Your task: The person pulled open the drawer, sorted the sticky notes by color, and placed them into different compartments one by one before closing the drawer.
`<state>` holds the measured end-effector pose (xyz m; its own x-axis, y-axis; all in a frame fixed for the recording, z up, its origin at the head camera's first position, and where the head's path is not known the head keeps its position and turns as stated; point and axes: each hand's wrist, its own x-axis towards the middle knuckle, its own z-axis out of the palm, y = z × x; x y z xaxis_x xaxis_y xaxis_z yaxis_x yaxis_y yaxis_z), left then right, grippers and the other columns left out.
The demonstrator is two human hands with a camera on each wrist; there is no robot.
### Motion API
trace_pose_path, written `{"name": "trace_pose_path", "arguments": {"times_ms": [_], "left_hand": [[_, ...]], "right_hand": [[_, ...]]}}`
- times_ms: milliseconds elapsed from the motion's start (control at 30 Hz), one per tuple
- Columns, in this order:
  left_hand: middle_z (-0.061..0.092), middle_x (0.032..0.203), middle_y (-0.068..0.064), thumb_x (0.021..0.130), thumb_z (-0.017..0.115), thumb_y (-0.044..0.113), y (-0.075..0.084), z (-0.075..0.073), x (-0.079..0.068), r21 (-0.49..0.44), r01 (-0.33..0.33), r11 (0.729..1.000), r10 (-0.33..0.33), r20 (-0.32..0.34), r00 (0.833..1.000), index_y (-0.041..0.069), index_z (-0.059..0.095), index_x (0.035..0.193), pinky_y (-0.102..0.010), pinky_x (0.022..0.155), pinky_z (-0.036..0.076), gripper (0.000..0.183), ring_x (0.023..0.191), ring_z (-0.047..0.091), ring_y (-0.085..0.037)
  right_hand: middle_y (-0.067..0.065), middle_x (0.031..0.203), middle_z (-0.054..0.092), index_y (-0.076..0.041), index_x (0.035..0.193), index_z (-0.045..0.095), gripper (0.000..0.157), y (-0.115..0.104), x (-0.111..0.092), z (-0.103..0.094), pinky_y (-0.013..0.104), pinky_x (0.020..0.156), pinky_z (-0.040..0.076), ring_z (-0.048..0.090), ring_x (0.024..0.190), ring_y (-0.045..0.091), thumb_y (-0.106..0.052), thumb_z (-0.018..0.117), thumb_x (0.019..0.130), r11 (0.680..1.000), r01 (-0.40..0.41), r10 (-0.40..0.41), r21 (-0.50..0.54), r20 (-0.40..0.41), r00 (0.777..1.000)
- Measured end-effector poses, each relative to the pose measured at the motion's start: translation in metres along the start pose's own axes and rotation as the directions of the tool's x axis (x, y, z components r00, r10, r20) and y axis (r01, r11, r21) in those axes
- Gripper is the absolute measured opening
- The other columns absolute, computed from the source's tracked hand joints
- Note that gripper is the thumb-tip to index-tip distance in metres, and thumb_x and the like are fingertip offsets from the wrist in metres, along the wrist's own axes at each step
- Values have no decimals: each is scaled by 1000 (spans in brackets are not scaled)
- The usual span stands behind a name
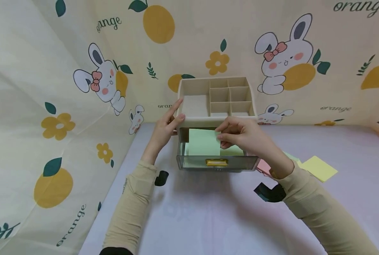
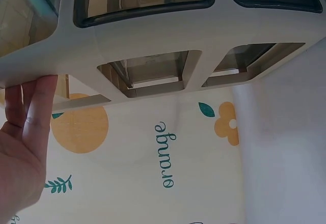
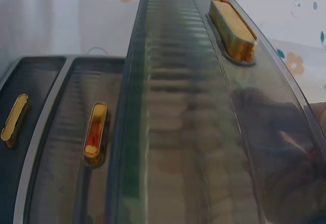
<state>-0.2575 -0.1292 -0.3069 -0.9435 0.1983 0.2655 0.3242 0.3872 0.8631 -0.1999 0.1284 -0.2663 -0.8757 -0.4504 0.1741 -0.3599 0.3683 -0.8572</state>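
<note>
A cream desk organizer (image 1: 197,123) stood near the back edge of the table (image 1: 189,216). Its top had one big space on the left and six little ones on the right. A see-through grey drawer (image 1: 192,164), with a gold handle (image 1: 217,162) on its front, was pulled out toward the person.

The right hand (image 1: 245,136) pinched a light green sticky note (image 1: 203,143) between thumb and finger, by its right edge. The note was over the open drawer, nearer its left side than its right. (I could not tell if the bottom of the note touched anything.) More green paper (image 1: 232,151) lay inside the drawer, toward the right.

The left hand (image 1: 164,129) held nothing in a fist. Its fingers were out straight against the organizer's left side, and its thumb was by the front left corner of the top.

On the table, past the drawer's front right corner, were a yellow sticky note (image 1: 319,168) and some pink paper (image 1: 263,166), partly behind the right arm. Behind it all hung a cloth (image 1: 189,56) with bunnies, oranges and flowers on it.
</note>
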Motion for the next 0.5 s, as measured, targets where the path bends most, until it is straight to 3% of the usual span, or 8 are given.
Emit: {"name": "trace_pose_path", "arguments": {"times_ms": [167,367,500], "left_hand": [[49,89,-11,92,47,46,-1,-1,-1,0,7,1000,-7,0,1000,56,30,136,-40,73,55,48,86,50,-21],[49,88,-10,92,46,48,-2,0,-1,7,0,1000,0,2,1000,57,29,136,-39,73,54,48,85,50,-21],[49,89,-12,93,46,46,-2,1,1,10,-8,1000,8,8,1000,57,29,136,-41,74,55,47,86,50,-22]], "right_hand": [[13,88,69,-5,98,66,11,-2,5,7,29,68,57,68,71,17,-6,62,88,996,-34,39,-85,57,998],[10,86,70,-6,98,70,13,0,7,8,28,69,56,68,73,13,-7,62,88,989,-62,71,-136,58,996],[7,87,72,-10,101,71,16,-1,5,7,28,68,55,68,74,13,-15,63,88,968,-71,82,-239,38,996]]}}
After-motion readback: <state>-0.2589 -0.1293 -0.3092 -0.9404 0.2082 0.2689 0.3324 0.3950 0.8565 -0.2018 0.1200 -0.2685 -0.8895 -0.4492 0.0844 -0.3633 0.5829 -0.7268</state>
